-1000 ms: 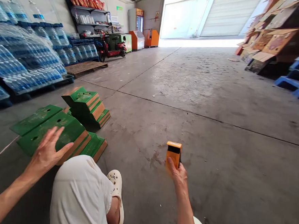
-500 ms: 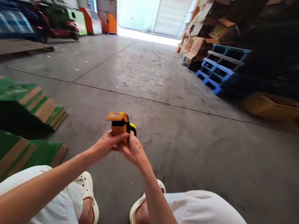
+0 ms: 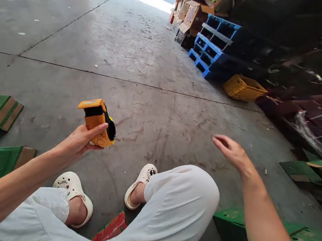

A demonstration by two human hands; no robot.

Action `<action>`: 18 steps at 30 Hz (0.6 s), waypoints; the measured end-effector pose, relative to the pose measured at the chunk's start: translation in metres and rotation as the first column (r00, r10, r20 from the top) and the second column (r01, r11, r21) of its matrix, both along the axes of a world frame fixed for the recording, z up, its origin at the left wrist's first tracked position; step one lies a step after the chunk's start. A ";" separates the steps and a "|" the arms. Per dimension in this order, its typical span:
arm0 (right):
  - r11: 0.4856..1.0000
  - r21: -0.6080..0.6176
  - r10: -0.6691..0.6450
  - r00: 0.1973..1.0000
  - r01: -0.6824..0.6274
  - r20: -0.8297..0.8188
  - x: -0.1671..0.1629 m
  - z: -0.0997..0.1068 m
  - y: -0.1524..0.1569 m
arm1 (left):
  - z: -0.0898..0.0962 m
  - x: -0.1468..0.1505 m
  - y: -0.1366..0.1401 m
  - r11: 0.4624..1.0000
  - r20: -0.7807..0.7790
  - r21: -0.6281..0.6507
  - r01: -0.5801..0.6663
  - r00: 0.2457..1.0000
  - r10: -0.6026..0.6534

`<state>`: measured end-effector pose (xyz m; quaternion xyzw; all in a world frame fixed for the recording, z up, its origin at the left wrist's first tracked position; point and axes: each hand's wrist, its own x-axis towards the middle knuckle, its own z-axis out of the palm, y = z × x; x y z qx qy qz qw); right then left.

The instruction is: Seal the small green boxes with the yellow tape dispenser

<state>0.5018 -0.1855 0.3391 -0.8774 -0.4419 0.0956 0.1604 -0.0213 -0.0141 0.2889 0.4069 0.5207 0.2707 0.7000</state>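
Observation:
An orange-yellow tape dispenser [image 3: 94, 119] with black parts and a round black-lined opening on its right side is held upright above the floor. My left hand [image 3: 89, 136] grips its lower part, thumb across the front and fingers beneath. Off to the right, apart from the dispenser, my right hand [image 3: 230, 150] hangs over bare floor. Its fingers are loosely curled, with thumb and index tips close together, and nothing shows between them.
Green cartons [image 3: 2, 113] stand at the left, with another green carton [image 3: 231, 222] beside my right knee. A red box [image 3: 112, 226] lies between my feet. Blue pallets [image 3: 210, 53], a yellow crate [image 3: 243, 89] and piled cardboard boxes [image 3: 188, 17] line the right side.
My right hand has left the tape dispenser and moved far to the right. The left hand keeps hold of it alone. The view has tilted down and turned right.

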 end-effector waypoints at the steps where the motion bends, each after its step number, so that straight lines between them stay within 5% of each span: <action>1: 0.986 -0.045 -0.163 0.987 0.162 -0.016 0.026 -0.024 -0.044 | -0.001 -0.001 -0.001 1.000 -0.016 0.009 0.009 1.000 -0.009; 3: 0.882 -0.216 -0.433 0.901 0.419 -0.016 0.063 -0.071 -0.135 | -0.005 -0.003 -0.002 1.000 -0.062 0.022 0.017 0.998 -0.015; 6: 0.704 -0.379 -0.625 0.777 0.601 0.071 0.082 -0.126 -0.254 | -0.015 -0.001 -0.002 1.000 -0.103 -0.001 0.019 0.995 -0.019; 9: 0.726 -0.316 -0.597 0.787 0.611 0.153 0.070 -0.154 -0.321 | -0.025 0.008 -0.004 1.000 -0.114 -0.022 0.023 0.993 -0.025; 13: 0.714 -0.338 -0.599 0.785 0.614 0.161 0.046 -0.170 -0.318 | -0.033 0.025 -0.009 1.000 -0.131 -0.030 0.000 0.991 -0.004; 16: 0.677 -0.323 -0.653 0.742 0.661 0.151 0.040 -0.189 -0.260 | -0.035 0.036 -0.015 0.999 -0.090 -0.044 -0.013 0.996 0.009; 18: 0.715 -0.302 -0.624 0.770 0.631 0.133 0.040 -0.210 -0.206 | -0.036 0.042 -0.017 0.998 -0.066 -0.057 -0.027 0.998 0.023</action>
